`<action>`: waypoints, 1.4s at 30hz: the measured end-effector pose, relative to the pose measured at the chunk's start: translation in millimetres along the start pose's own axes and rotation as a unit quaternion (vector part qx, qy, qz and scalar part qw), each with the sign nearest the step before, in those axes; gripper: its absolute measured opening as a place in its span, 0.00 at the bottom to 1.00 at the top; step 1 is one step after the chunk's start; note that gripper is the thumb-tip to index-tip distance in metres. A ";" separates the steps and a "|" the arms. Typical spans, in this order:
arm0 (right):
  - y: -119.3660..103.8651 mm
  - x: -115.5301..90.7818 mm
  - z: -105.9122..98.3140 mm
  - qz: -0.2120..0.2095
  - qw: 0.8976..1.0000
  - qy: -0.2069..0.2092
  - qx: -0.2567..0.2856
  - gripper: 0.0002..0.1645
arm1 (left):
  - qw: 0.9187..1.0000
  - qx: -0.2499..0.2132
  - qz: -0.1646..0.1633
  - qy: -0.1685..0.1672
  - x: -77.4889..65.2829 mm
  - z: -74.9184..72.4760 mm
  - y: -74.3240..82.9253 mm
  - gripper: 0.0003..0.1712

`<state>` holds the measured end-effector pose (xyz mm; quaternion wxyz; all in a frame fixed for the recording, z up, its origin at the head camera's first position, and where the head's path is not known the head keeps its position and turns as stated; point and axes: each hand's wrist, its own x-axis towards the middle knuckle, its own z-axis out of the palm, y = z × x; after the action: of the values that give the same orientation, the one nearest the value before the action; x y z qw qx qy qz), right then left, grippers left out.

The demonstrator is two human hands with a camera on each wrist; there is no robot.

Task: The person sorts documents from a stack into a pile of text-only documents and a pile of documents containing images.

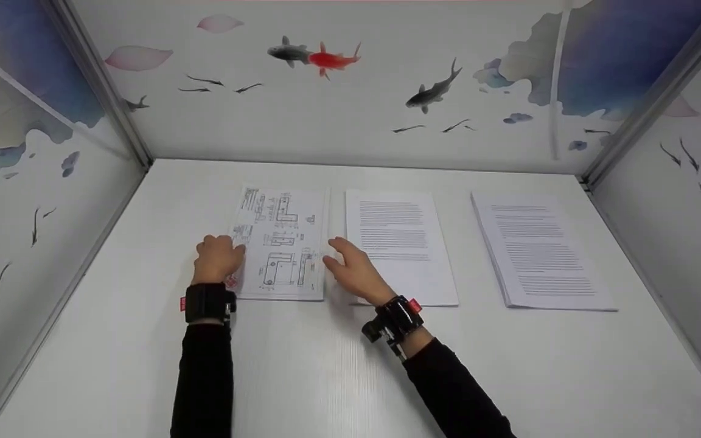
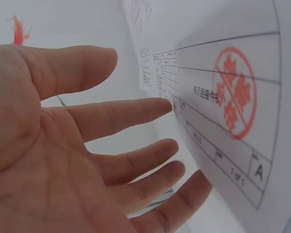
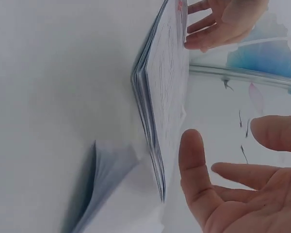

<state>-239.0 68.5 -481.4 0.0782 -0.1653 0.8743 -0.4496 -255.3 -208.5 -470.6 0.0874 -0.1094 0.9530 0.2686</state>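
A stack of printed technical drawings point(image 1: 292, 225) lies on the white table, its top sheet showing part outlines. In the left wrist view a red round stamp point(image 2: 234, 93) marks a corner of that sheet. My left hand point(image 1: 218, 260) is at the stack's left edge, fingers extended with the fingertips right at the paper. Across the sheet, my right hand point(image 1: 358, 272) hovers by the right edge, thumb and fingers spread and holding nothing. From the right wrist, the drawing stack point(image 3: 162, 82) looks several sheets thick, with slightly uneven edges.
A stack of text pages point(image 1: 405, 283) sits just right of the drawings, partly under my right hand in the head view. Farther right is another text stack point(image 1: 542, 255), its left side a little fanned. Painted wall panels point(image 1: 375, 115) enclose the table on three sides.
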 end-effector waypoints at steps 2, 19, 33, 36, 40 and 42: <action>7.8 -3.4 -9.3 -0.025 0.999 0.021 -0.005 0.28 | 1.000 -0.004 0.003 0.006 0.1 -0.3 3.2 0.28; 85.6 -38.7 -136.2 0.054 0.981 0.158 -0.096 0.24 | 0.989 -0.047 0.109 0.084 -1.8 23.7 47.3 0.34; 147.6 -89.1 -210.3 0.221 0.935 0.132 -0.243 0.42 | 0.982 -0.037 0.166 0.076 -7.4 46.3 67.4 0.32; 153.4 -90.6 -212.2 0.241 0.934 0.103 -0.241 0.45 | 0.982 -0.037 0.174 0.070 -8.8 48.0 72.1 0.31; 157.6 -91.7 -214.2 0.263 0.933 0.078 -0.233 0.47 | 0.980 -0.036 0.184 0.061 -12.1 50.3 80.5 0.31; 159.0 -92.2 -216.5 0.269 0.933 0.069 -0.228 0.47 | 0.980 -0.039 0.187 0.059 -14.2 51.6 85.3 0.31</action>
<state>-249.5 352.2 -485.3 0.0963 0.0944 0.9683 -0.2100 -257.9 -107.8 -468.7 -0.0248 0.0515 0.9489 0.3105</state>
